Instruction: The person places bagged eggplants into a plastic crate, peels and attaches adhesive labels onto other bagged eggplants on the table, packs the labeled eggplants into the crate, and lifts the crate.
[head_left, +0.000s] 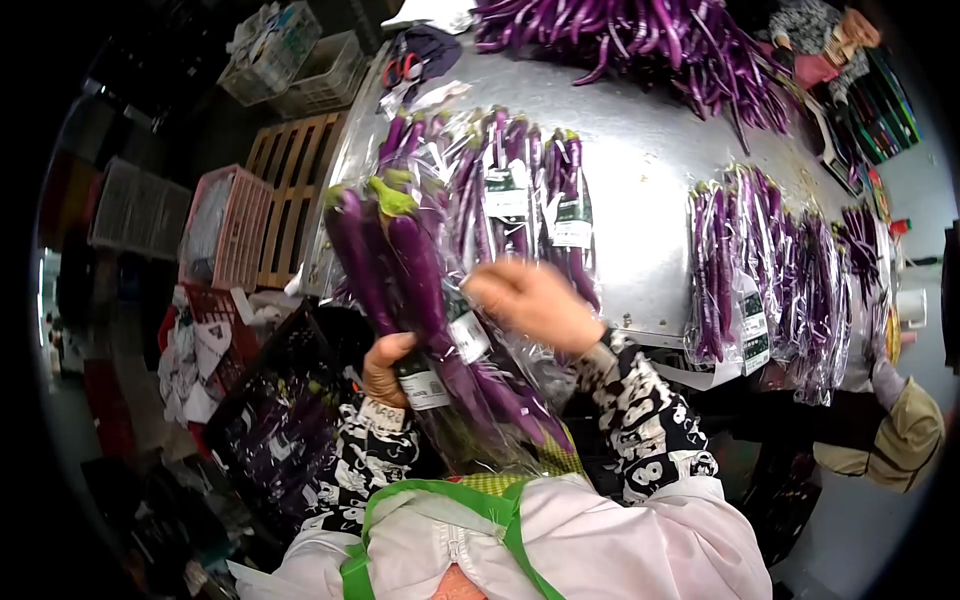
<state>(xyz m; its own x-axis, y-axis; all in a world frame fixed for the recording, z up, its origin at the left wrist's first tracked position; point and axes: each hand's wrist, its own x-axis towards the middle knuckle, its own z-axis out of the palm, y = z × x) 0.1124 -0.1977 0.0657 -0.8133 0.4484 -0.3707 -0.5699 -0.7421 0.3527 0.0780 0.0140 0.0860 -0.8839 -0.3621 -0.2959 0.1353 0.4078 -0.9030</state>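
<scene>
My left hand (388,368) is wrapped round a clear bag of long purple eggplants (420,270), its thumb pressed on the near side. The bag slants across my front, green stem ends up and away from me, with a white label (425,388) beside the hand. My right hand (530,305) is just right of the bag, slightly blurred, fingers curled toward a second label (468,337); whether its fingertips grip anything is hidden. Behind them, more bagged eggplants (505,180) lie on the metal table (640,180).
Loose eggplants (640,40) are heaped at the table's far side. More bags (750,270) lie at the right. A dark crate of bagged eggplants (275,440) stands lower left, a pink crate (228,225) beyond. Red-handled scissors (402,68) rest far left; other people are at right.
</scene>
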